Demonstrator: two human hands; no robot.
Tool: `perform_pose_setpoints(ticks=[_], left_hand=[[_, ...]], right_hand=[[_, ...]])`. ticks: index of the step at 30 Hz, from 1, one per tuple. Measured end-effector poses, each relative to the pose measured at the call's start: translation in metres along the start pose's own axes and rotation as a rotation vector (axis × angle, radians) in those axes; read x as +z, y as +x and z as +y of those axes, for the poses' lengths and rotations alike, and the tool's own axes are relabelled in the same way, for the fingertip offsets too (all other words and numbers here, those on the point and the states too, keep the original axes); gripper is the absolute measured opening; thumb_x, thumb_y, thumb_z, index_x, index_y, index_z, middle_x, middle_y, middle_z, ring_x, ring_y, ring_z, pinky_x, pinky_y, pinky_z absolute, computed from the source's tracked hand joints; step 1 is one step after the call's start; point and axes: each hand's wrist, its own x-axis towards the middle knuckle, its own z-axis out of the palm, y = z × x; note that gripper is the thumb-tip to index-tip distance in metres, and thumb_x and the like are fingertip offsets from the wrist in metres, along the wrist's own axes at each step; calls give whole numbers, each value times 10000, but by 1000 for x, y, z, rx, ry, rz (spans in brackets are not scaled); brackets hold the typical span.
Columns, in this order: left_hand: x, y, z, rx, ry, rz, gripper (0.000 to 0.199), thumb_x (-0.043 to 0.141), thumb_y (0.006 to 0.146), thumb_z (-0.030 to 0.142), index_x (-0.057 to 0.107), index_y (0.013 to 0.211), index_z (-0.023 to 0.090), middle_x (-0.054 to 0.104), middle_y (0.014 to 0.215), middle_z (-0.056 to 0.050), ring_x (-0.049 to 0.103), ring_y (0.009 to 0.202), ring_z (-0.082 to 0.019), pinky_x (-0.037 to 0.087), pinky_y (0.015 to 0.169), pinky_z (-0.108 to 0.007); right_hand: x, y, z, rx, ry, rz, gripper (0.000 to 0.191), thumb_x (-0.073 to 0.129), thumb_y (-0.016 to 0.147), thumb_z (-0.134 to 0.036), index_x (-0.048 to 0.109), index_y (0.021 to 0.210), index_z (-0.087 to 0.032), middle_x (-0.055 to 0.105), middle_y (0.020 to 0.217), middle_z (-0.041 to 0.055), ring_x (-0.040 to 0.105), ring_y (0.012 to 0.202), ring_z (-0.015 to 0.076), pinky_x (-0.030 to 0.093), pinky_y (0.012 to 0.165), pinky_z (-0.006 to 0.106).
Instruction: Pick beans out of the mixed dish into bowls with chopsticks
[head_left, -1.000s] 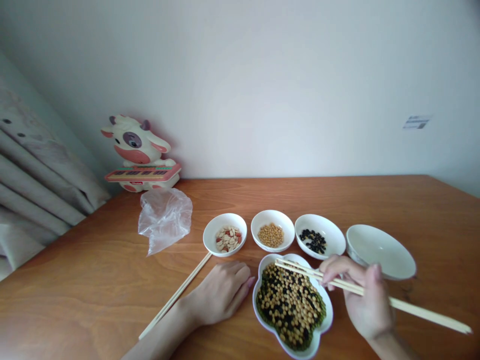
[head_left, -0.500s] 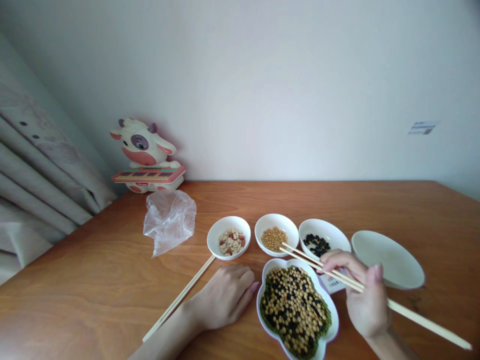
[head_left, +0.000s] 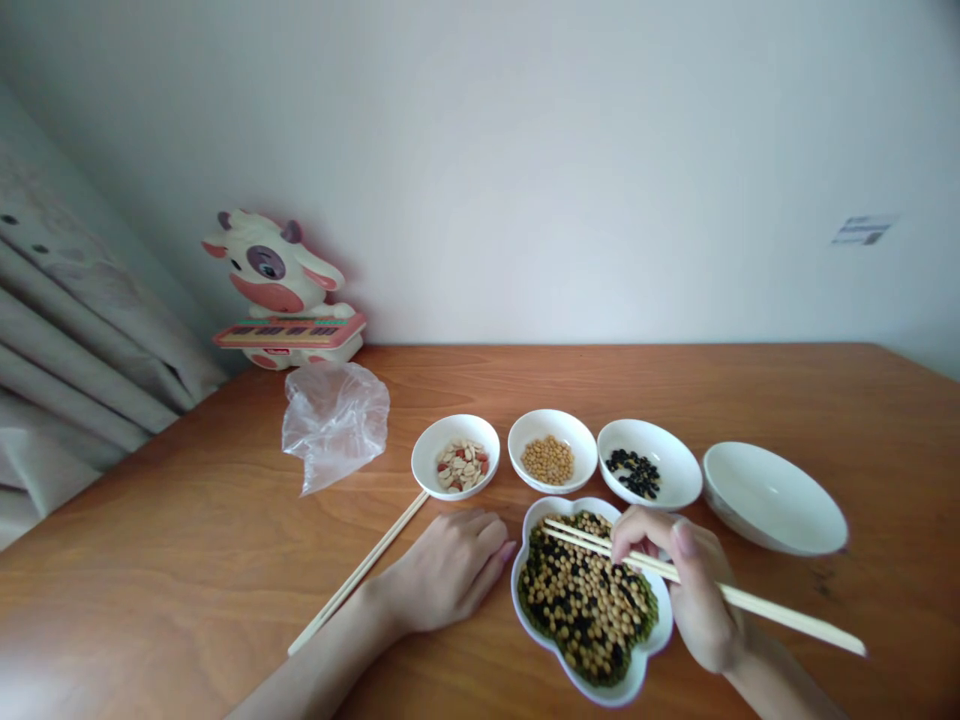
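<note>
My right hand (head_left: 686,580) grips a pair of light wooden chopsticks (head_left: 780,608). Their tips are at the upper left part of a white, lobed dish (head_left: 517,600), over mixed yellow beans, black beans and small green beans (head_left: 592,610). Whether a bean is between the tips I cannot tell. My left hand (head_left: 450,565) rests palm down on the table, left of the dish, its fingers curled together and nothing visible in them. A second pair of chopsticks (head_left: 360,572) lies beside my left forearm, its far end by a bowl.
Behind the dish stand white bowls: one with pale and reddish flat seeds (head_left: 420,455), one with yellow beans (head_left: 574,430), one with black beans (head_left: 679,475). At the right is an empty white bowl (head_left: 776,500). A clear plastic bag (head_left: 337,420) and a cow-shaped toy keyboard (head_left: 289,300) are back left.
My right hand has brought the chopstick tips from the yellow bean bowl down and toward me, over the lobed dish. My left hand stays on the table. The view has tilted slightly.
</note>
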Motion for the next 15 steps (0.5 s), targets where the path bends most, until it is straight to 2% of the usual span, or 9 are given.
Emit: perform_pose_setpoints(ticks=[5,15], left_hand=[[-1,0,0,-9,-3,-11,314,352,1141,313,548,925,199,660,915,-54,587,791,-181,448,744,-322],[-1,0,-1,-13,17,-45,324,334,1149,324,516,911,200,648,918,-46,565,793,-182,412,739,-321]], right_hand=[[1,1,-6,35,-34,-30,721,138,1100,-627,687,835,-242,678,791,58,609,744,239,427,694,365],[1,2,-3,33,-47,-32,710,135,1104,-621,677,849,-240,660,759,43,587,677,217,414,655,354]])
